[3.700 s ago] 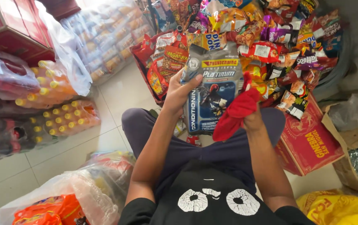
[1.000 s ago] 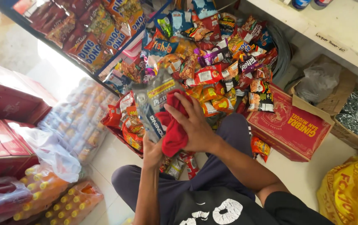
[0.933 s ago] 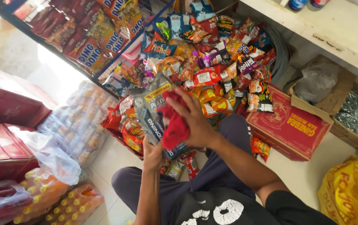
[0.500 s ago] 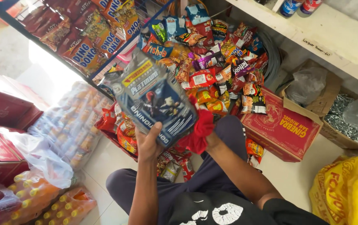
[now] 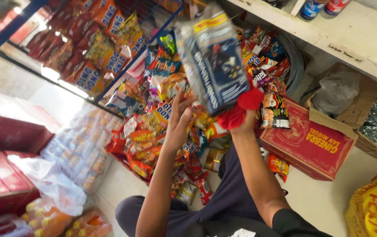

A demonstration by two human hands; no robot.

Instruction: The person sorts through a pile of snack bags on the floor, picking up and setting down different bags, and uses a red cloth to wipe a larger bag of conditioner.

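Observation:
A large blue-grey foil bag (image 5: 215, 61) with a yellow band at its top is raised in front of the snack shelves. My right hand (image 5: 242, 119) is under the bag's lower right corner, closed on a red cloth (image 5: 240, 109) that is pressed against the bag; the cloth hides most of the fingers. Just below the bag's lower left corner is my left hand (image 5: 179, 120), its fingers spread and holding nothing. Whether those fingertips touch the bag I cannot tell. I am crouched on the tiled floor.
A heap of bright snack packets (image 5: 153, 145) lies ahead, with chip bags on a blue rack (image 5: 96, 66) behind it. A red carton (image 5: 311, 140) and a cardboard box (image 5: 355, 109) sit to the right. Wrapped bottle packs (image 5: 79, 153) and red crates (image 5: 4, 131) stand at left. A yellow sack (image 5: 372, 206) is at lower right.
The bag has gone up and to the right. My left hand has come off it and now hangs open below it, while my right hand with the red cloth stays at its lower edge.

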